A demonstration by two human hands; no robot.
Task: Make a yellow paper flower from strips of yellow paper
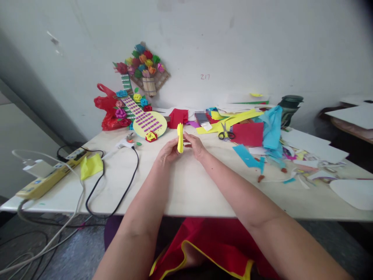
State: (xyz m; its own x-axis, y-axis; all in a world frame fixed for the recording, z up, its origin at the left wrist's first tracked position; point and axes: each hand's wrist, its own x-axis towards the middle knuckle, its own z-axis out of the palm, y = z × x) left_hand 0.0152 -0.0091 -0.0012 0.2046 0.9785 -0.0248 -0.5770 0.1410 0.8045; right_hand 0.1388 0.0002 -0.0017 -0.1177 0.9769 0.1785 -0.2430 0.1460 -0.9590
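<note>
Fingers of L hand (169, 151) grip folded yellow paper (180, 139); R hand (195, 146) close alongside, fingers part-bent, contact w/ paper can't be confirmed. Paper: narrow, layered, approx. upright, held over mid counter (195, 186). Counter, R: scissors (226, 134) by red sheet (249, 134), blue scraps (247, 156) nearer. Rear L: toy guitar (151, 122). Obstructions, L: glue gun (125, 144), black cord (138, 160) looping fwd., power strip (49, 182).

There are two hands (169, 151), one folded yellow piece (180, 138), one pair of scissors (226, 133), one corded white tool (125, 144), one power strip (49, 183), one dark bottle (289, 109), one red plastic bag (107, 108), one worktop (198, 186).
</note>
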